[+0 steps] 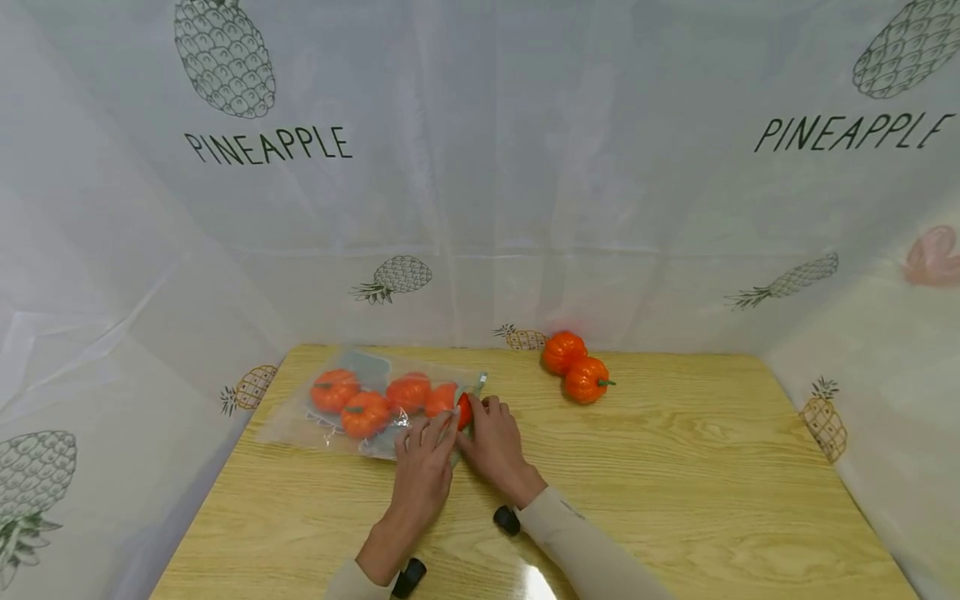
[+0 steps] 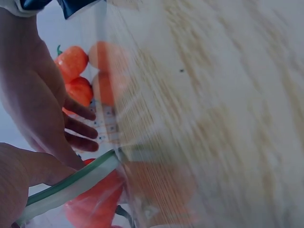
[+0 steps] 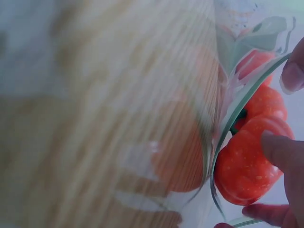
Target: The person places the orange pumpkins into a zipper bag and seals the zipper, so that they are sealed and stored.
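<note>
Inside the clear bag (image 1: pixel 288 429) lie orange pumpkins (image 1: pixel 335 392); the hands, left (image 1: pixel 422 462) and right (image 1: pixel 497 437), pinch its rim (image 2: pixel 76 179) and another pumpkin (image 3: pixel 249 161) respectively.

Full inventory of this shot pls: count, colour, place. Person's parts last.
Clear plastic bag with green seal strip: 1, transparent, table's left half
Ribbed pumpkins inside: 4, orange
Ribbed pumpkin at bag mouth: 1, red-orange
Loose ribbed pumpkins: 2, orange, back of table, right of bag
Wood-grain table: 1, yellow-brown, centre
Printed sheeting: piece count unclear, whitish, back and sides
Pineapple prints: 8, 5 grey, 3 orange, on sheeting
PINEAPPLE lettering: 2, black, upper sheeting
Blurry shape: 1, pink, far right
Wrist units: 2, black, at wrists
Sleeves: 2, pale, on forearms
Left hand: 1, bare, pinching bag rim
Right hand: 1, bare, holding mouth pumpkin
</note>
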Available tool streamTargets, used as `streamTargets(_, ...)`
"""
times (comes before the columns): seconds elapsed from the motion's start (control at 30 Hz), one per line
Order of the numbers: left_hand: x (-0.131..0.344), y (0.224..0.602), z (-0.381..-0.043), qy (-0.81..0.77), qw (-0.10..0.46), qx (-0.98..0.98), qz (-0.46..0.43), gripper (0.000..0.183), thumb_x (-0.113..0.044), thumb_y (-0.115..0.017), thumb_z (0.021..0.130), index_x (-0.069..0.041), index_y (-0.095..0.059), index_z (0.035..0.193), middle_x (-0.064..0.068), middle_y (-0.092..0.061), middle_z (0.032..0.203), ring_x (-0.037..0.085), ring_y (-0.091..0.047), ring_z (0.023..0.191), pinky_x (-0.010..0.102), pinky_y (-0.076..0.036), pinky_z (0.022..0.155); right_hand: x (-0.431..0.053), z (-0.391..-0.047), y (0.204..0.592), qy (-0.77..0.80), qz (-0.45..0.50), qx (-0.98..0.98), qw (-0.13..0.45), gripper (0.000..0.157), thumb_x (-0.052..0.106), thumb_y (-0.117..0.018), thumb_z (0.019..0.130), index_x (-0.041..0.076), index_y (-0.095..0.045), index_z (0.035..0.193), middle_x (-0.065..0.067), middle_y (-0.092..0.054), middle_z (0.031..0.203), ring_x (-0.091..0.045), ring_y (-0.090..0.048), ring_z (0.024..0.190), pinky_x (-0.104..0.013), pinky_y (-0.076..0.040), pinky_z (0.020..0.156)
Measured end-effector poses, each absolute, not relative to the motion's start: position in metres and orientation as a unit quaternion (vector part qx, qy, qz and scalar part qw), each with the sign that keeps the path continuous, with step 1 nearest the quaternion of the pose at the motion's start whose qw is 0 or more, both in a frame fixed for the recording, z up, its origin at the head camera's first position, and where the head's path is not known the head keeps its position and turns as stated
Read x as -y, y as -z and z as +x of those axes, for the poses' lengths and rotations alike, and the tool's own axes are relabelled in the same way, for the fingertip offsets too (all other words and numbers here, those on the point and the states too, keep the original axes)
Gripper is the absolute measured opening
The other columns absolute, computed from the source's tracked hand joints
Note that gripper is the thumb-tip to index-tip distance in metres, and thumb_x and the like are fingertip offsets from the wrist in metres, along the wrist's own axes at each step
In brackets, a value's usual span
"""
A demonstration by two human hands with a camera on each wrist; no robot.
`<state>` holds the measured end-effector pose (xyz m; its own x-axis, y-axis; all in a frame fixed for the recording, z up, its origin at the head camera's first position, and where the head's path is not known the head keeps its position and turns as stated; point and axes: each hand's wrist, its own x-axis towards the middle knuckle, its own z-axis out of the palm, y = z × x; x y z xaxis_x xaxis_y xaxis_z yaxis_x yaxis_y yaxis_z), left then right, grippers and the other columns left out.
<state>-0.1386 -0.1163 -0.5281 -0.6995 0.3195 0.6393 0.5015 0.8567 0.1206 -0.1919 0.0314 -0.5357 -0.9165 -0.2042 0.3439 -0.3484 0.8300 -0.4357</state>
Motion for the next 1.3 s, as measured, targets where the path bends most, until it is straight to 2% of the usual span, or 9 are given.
streamTargets(0.2, 0.117, 0.527, -0.139, 0.140, 0.321, 0.910, -0.223, 0.074, 0.012, -0.082, 0.071, -0.002, -0.066, 0.142, 0.010, -0.060, 0.138, 0.034, -0.049, 0.117, 0.053, -0.039, 0.091, -0.028, -0.188, 0.532, -0.251, 0.104, 0.954, 0.126, 0.055, 0.036, -0.085, 0.090, -0.004, -0.068, 0.125, -0.021, -0.062, 0.112, -0.037, -0.062, 0.097, -0.048, -0.057, 0.080)
streamTargets(0.43, 0.115, 0.527, -0.138, 0.142, 0.316, 0.912, -0.222, 0.077, 0.013, -0.083, 0.070, -0.004, -0.066, 0.143, 0.009, -0.059, 0.139, 0.034, -0.049, 0.119, 0.054, -0.039, 0.090, -0.021, -0.192, 0.531, -0.237, 0.121, 0.949, 0.171, 0.037, 0.027, -0.077, 0.096, -0.003, -0.071, 0.117, -0.019, -0.061, 0.100, -0.034, -0.060, 0.085, -0.046, -0.055, 0.069)
streamTargets(0.57, 0.114, 0.529, -0.138, 0.151, 0.304, 0.915, -0.218, 0.075, 0.013, -0.081, 0.072, -0.004, -0.066, 0.143, 0.009, -0.058, 0.140, 0.035, -0.049, 0.121, 0.055, -0.039, 0.092, -0.020, -0.192, 0.531, -0.217, 0.118, 0.953, 0.175, 0.038, 0.031, -0.079, 0.095, 0.000, -0.073, 0.116, -0.018, -0.060, 0.098, -0.033, -0.059, 0.083, -0.045, -0.054, 0.068)
streamTargets(0.83, 0.116, 0.529, -0.141, 0.161, 0.301, 0.914, -0.219, 0.080, 0.013, -0.081, 0.072, -0.005, -0.062, 0.148, 0.009, -0.059, 0.142, 0.035, -0.050, 0.122, 0.056, -0.039, 0.091, -0.020, -0.193, 0.531, -0.195, 0.157, 0.954, 0.165, 0.036, 0.028, -0.081, 0.094, 0.005, -0.073, 0.121, -0.020, -0.063, 0.107, -0.035, -0.062, 0.091, -0.047, -0.055, 0.075)
streamTargets(1.07, 0.118, 0.528, -0.142, 0.155, 0.293, 0.919, -0.212, 0.085, 0.009, -0.090, 0.069, -0.004, -0.062, 0.148, 0.009, -0.058, 0.141, 0.034, -0.049, 0.122, 0.058, -0.040, 0.092, -0.039, -0.189, 0.529, -0.211, 0.139, 0.961, 0.115, 0.047, 0.029, -0.082, 0.093, 0.004, -0.070, 0.131, -0.022, -0.061, 0.120, -0.040, -0.060, 0.104, -0.053, -0.053, 0.088)
streamTargets(1.3, 0.120, 0.525, -0.141, 0.153, 0.297, 0.917, -0.219, 0.089, 0.005, -0.096, 0.065, -0.004, -0.062, 0.147, 0.010, -0.058, 0.141, 0.034, -0.049, 0.121, 0.057, -0.041, 0.091, -0.082, -0.181, 0.523, -0.213, 0.124, 0.956, 0.160, 0.053, 0.027, -0.084, 0.091, 0.001, -0.066, 0.134, -0.023, -0.058, 0.127, -0.041, -0.058, 0.112, -0.054, -0.050, 0.094)
